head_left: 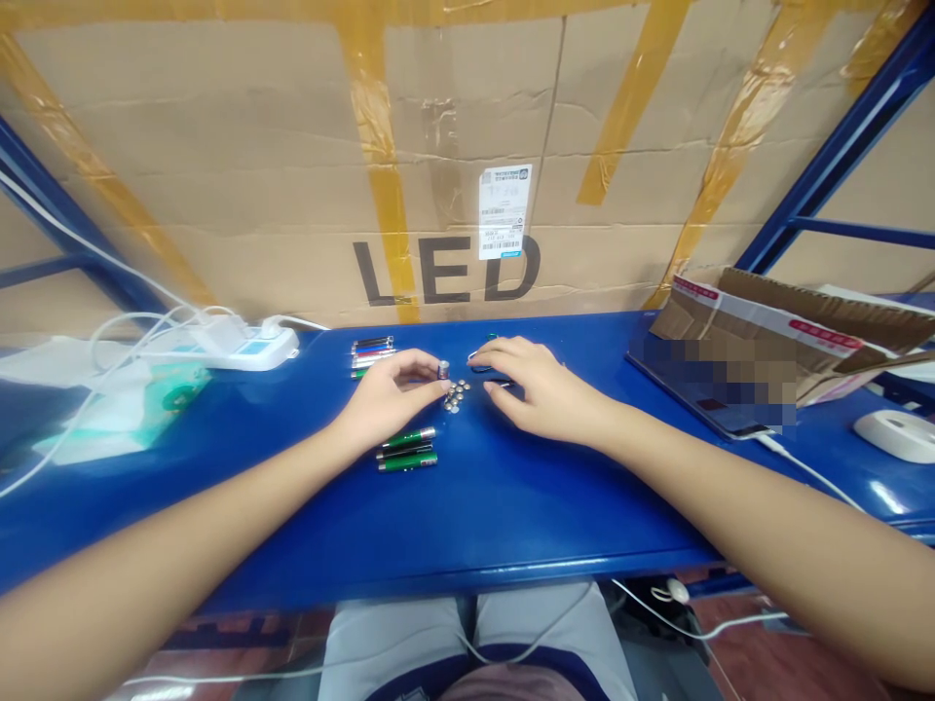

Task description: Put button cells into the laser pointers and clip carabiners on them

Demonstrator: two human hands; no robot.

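My left hand (392, 397) is closed at the fingertips around a small silver-topped cylinder (443, 370) standing on the blue table. Just beside its thumb lies a cluster of button cells (456, 394). My right hand (532, 386) hovers at or rests on the table to their right, with thumb and fingers apart; a thin dark item (480, 368) shows by its fingertips, partly hidden. Below my left hand are pen-sized green and black tubes (407, 452) in a row. More slim coloured tubes (371, 356) lie behind it, partly covered by the hand.
A white power strip (267, 346) with cables and a green-and-white plastic bag (157, 399) are on the left. To the right are a tablet (683, 394), an open cardboard box (774, 316) and a white mouse (897, 434). A large taped carton (284, 175) stands behind the table.
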